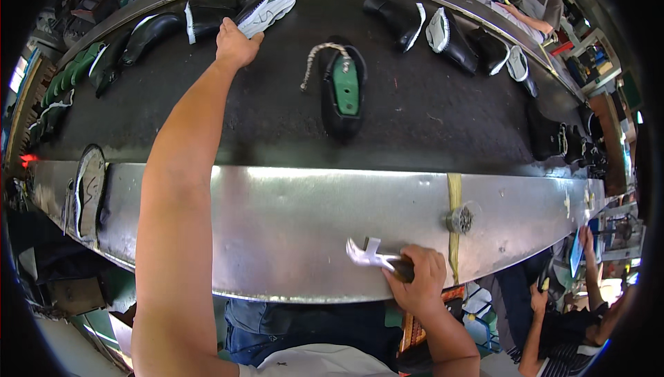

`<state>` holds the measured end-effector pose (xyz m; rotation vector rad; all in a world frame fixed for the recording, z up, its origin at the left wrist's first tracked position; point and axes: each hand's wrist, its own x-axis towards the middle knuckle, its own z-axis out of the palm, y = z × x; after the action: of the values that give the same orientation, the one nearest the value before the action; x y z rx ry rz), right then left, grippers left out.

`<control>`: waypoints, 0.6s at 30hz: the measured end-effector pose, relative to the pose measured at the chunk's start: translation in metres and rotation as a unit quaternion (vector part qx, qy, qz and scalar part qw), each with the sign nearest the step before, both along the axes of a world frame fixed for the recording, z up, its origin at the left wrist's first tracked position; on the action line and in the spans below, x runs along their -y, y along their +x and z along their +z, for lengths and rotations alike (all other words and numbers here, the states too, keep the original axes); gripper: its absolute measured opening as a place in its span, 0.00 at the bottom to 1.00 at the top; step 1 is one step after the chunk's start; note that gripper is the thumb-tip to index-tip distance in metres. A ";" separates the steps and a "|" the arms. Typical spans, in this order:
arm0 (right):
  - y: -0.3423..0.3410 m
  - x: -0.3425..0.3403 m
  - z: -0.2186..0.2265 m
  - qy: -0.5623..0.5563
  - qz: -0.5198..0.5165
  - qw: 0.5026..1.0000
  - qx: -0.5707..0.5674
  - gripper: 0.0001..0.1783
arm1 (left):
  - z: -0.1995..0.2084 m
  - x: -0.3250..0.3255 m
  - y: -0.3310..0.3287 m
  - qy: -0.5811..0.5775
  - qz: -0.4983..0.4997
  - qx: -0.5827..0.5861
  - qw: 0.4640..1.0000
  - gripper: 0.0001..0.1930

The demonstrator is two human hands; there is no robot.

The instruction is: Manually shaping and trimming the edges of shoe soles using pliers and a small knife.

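Observation:
At the far side of the black conveyor belt [277, 121], my left hand [238, 45] is closed around one end of a black shoe [271, 9]. The shoe's white sole faces up. My right hand [419, 274] grips a hammer [366, 252] by its dark handle, low over the metal ledge [304, 218], with the metal head pointing left. Between my hands and farther off, a black shoe upper lies on a green last [346, 86], bottom up. A twisted cord [312, 59] trails from the last onto the belt.
Black boots [155, 34] line the belt's far left; more [398, 21] lie at the right. A clear cup of small metal pieces [462, 219] stands on the ledge by a yellow tape strip [454, 194]. Co-workers sit far right [539, 7] and near right [574, 335].

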<state>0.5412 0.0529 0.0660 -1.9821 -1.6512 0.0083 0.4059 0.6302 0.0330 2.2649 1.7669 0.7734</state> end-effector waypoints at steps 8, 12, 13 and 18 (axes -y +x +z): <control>0.002 -0.001 -0.003 -0.016 0.019 1.000 -0.019 0.31 | 0.005 -0.035 0.014 -0.095 0.028 -0.019 0.995 0.51; -0.001 -0.003 0.000 -0.011 0.011 1.000 -0.010 0.30 | 0.026 0.000 0.014 -0.231 -0.073 -0.001 0.970 0.38; -0.003 -0.005 0.000 -0.002 0.005 1.000 -0.013 0.29 | 0.032 0.011 0.005 -0.278 -0.094 0.014 0.956 0.36; -0.011 -0.006 0.000 0.024 -0.014 1.000 -0.013 0.25 | 0.097 0.141 -0.072 -0.307 -0.206 0.266 0.890 0.21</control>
<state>0.5298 0.0594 0.0658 -1.9616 -1.5922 -0.0159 0.3334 0.4890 0.1303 1.6860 1.0274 0.5602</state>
